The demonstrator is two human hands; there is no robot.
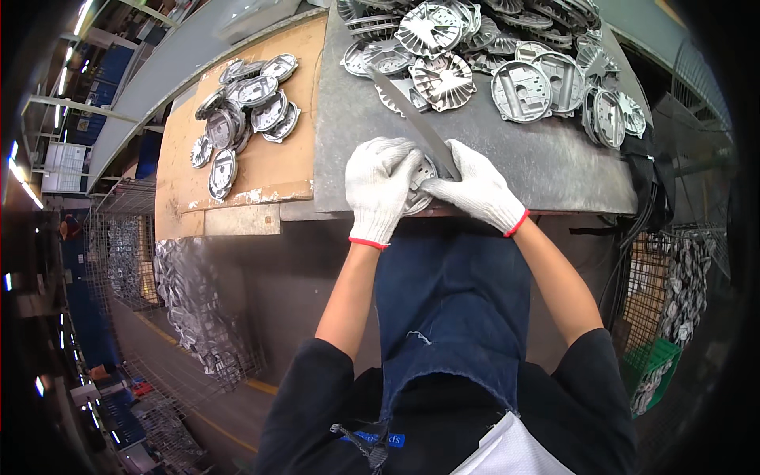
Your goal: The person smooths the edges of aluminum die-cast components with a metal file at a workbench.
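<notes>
- While sitting at the grey bench (546, 170) edge, the round cast-metal cover (418, 190) is looking stiff, heavy, sharp-rimmed
- Left hand (378, 188) is clamping its rim, fingers curled
- Right hand (475, 190) is gripping a flat file (412, 119) closed-fisted

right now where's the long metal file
In the head view the long metal file runs diagonally across the grey bench, gripped by the right hand over the round casting under the left hand.

White knit gloves with red cuffs, black sleeves, blue apron.
</notes>
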